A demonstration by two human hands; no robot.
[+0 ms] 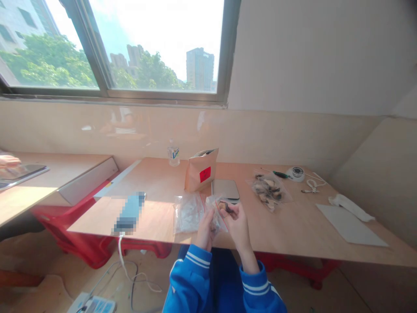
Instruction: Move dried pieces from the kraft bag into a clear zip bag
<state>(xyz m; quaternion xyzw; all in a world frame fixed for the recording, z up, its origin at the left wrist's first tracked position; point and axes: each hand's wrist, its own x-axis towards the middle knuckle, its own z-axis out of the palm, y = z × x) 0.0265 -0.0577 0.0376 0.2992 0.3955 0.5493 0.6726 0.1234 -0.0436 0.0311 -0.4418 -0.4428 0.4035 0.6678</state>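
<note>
Both hands grip one small clear zip-top plastic bag with a red seal strip (217,214), raised just above the near edge of the pale wooden table (293,226). Left hand (205,230): fingers closed on the bag's lower left side, apparently steadying it. Right hand (237,224): fingers curled at the bag's upper right, near the mouth; a small dark piece (228,208) sits at the fingertips, but whether it is pinched or only touched cannot be told at this size. Held up like this, the bag's mouth faces the person and both hands can reach it. Blue sleeves with white stripes cover both wrists.

Head view, places given relative to the held bag:
- Touching or just left of it, flat on the table: a second clear plastic bag with pale contents (188,213).
- Just behind: a flat grey rectangular slab with a metal look (225,189); likely a scale, not certain.
- Behind and slightly left: an upright brown kraft-paper pouch with a red label (201,170), top open.
- Further back left: a small clear plastic bottle (173,155) against the wall.
- Right, well apart: a clear bag of mixed dark and pale pieces (269,190); beyond it a green-handled tool (280,174), a round white device (296,173) and a white cable (312,186).
- Far right: a white sheet (350,226) and a white cloth-like roll (350,206).
- Left, near the table edge: a blurred blue object (129,213).
- Far left, on a separate desk: another person's hand (9,161) beside a tablet (19,173).
</note>
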